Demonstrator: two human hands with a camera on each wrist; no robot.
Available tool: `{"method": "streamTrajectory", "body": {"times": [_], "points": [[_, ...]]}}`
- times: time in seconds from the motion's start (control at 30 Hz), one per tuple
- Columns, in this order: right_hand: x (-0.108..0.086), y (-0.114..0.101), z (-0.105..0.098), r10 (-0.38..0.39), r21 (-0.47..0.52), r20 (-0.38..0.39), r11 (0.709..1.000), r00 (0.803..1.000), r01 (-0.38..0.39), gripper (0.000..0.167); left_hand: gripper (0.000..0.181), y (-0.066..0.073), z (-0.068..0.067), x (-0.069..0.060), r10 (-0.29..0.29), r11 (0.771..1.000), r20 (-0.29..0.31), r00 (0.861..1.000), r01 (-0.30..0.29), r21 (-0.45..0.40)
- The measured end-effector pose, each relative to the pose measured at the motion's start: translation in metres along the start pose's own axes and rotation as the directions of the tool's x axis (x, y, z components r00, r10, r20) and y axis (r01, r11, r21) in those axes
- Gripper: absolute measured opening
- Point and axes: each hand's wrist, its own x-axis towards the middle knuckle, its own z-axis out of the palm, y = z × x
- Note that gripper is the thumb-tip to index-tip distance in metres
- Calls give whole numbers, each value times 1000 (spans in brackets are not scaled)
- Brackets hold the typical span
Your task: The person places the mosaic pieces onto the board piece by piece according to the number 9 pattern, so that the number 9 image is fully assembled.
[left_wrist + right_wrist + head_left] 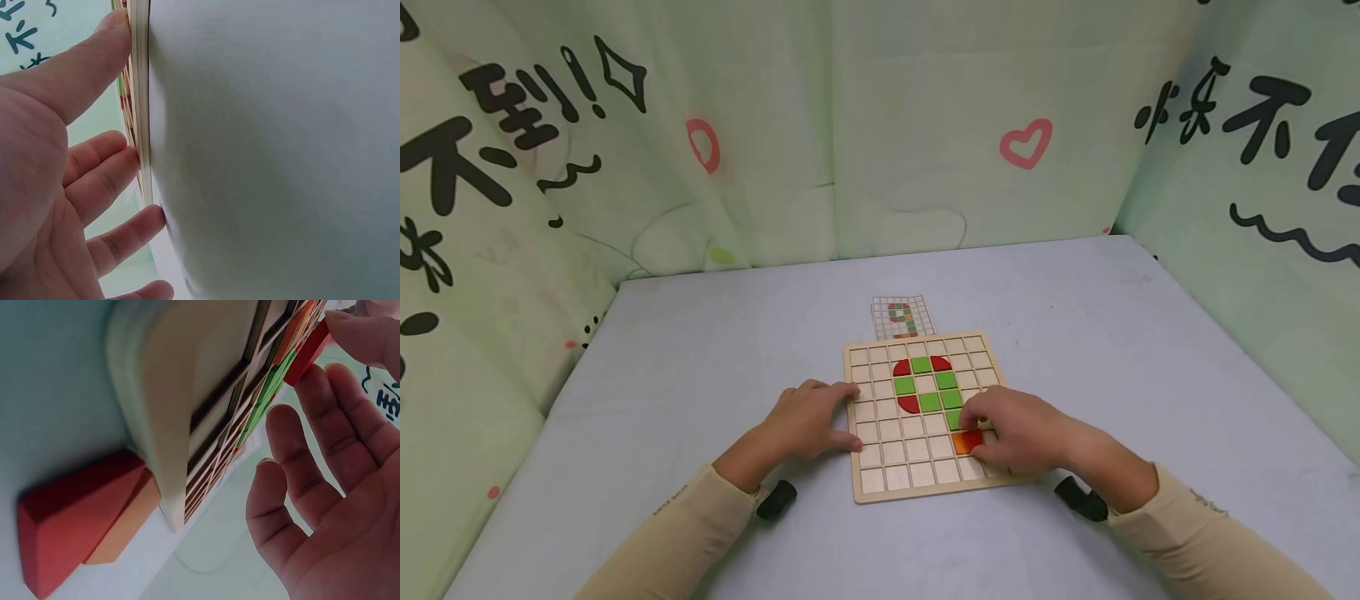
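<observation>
A wooden grid board [880, 479] lies on the table with green square blocks [920, 365] and red curved-edge blocks [908, 404] set in its cells. My right hand [1026, 429] pinches a red block [309, 355] between thumb and fingers, over the board's lower right part. Beside that block an orange block [960, 444] shows in a cell. Along the board's left edge rests my left hand [805, 421], thumb and fingers spread and touching the rim, as the left wrist view confirms.
Behind the board lies a pattern card [882, 308], partly covered by it. In the right wrist view, a loose red block [81, 512] and an orange block [125, 522] lie beside the board. Printed curtains [910, 83] stand around the white table [737, 333].
</observation>
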Motion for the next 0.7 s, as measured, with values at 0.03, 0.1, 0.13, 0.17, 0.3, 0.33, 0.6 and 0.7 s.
{"method": "streamTrajectory", "body": {"times": [0.03,0.1,0.13,0.17,0.3,0.33,0.6,0.7], "points": [[0,0,0,-2,1,2,1000,1000,2,14,77,0,0,0,-1,1000,0,1000,1,0],[0,0,1,-8,2,4,1000,1000,8,13,77,0,0,0,-2,1000,1,1000,2,1],[0,0,2,-12,0,3,1000,1000,12,13,77,0,0,0,-2,1000,1,1000,2,1],[0,1,2,-18,-3,2,1000,1000,18,13,77,0,0,0,-1,1000,1,1000,1,1],[-1,2,3,-36,-17,-1,999,999,36,13,76,0,0,0,2,1000,2,1000,-2,-2],[-1,2,3,-40,-18,-1,999,999,40,13,76,0,0,0,2,1000,2,1000,-2,-2],[0,1,4,-53,-16,16,998,998,53,12,76,1,-1,-1,-1,1000,5,1000,1,1],[0,-1,4,-51,-9,26,999,998,51,14,76,1,0,-1,0,1000,5,1000,0,2]]}}
